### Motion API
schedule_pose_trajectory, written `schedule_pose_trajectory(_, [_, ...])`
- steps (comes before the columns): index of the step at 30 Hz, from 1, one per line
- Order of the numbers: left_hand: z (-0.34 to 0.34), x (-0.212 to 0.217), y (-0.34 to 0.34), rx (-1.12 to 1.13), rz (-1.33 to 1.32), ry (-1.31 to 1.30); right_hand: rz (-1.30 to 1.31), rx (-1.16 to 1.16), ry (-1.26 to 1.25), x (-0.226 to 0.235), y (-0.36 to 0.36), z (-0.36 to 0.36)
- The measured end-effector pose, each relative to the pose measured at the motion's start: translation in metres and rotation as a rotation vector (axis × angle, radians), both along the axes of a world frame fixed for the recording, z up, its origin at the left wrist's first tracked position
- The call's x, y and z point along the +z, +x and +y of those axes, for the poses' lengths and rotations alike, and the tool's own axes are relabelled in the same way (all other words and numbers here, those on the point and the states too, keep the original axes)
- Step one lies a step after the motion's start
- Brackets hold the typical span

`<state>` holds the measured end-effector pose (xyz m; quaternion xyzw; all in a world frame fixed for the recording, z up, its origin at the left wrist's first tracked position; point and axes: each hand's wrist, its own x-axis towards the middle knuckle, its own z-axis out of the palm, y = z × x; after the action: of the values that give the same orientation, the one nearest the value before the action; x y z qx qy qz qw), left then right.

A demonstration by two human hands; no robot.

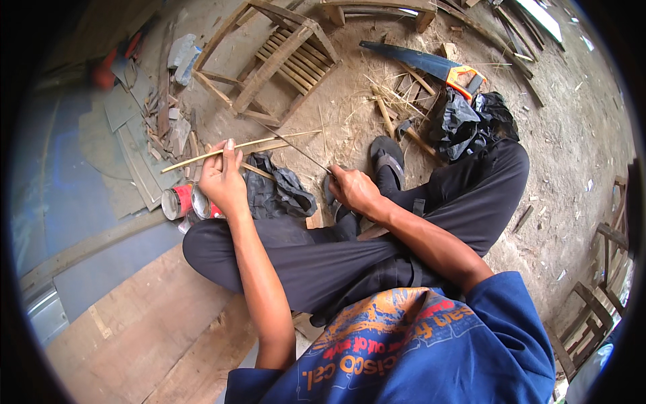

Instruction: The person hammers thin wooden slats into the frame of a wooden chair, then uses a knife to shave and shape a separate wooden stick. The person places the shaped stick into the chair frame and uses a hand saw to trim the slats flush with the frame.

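My left hand (223,180) pinches a thin bamboo strip (188,162) between thumb and fingers, out in front of my left knee. The strip lies nearly level, its far end pointing right. In my right hand (356,191), closed near my sandalled foot, is a long thin dark blade (301,150) that looks like a knife seen nearly edge-on; its handle is hidden in the fist. The blade slants up and left and appears to cross the strip; whether they touch I cannot tell. Beneath the left hand's strip lies a crumpled black plastic bag (279,190).
A wooden frame with slats (272,67) lies ahead. To its right are a handsaw (417,62), a hammer (414,138) and another black plastic bag (471,124). Red cans (177,202) stand by my left knee. Wood scraps and shavings litter the dirt floor.
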<state>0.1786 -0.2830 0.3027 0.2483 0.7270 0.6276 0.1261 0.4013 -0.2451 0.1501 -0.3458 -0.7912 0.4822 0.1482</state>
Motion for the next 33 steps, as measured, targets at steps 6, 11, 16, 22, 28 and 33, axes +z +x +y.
schedule_pose_trajectory(6, [0.002, 0.001, 0.002, 0.001, -0.006, -0.009, -0.041, 0.013, -0.053, -0.006, 0.006, 0.006])
schedule_pose_trajectory(11, [0.002, 0.003, 0.004, 0.013, 0.008, -0.061, -0.006, -0.018, -0.037, -0.006, 0.000, 0.000])
schedule_pose_trajectory(16, [0.000, 0.000, 0.004, 0.048, 0.013, -0.067, 0.051, 0.002, -0.067, 0.005, -0.005, 0.000])
schedule_pose_trajectory(22, [0.001, 0.000, 0.003, 0.015, 0.028, -0.068, 0.063, -0.042, -0.122, -0.003, -0.011, 0.005])
schedule_pose_trajectory(28, [0.002, 0.003, 0.009, 0.010, 0.025, -0.056, 0.115, -0.016, -0.116, 0.004, -0.022, -0.001])
schedule_pose_trajectory(33, [-0.006, -0.003, 0.011, 0.013, 0.014, -0.014, 0.171, 0.007, -0.080, 0.009, -0.019, 0.000])
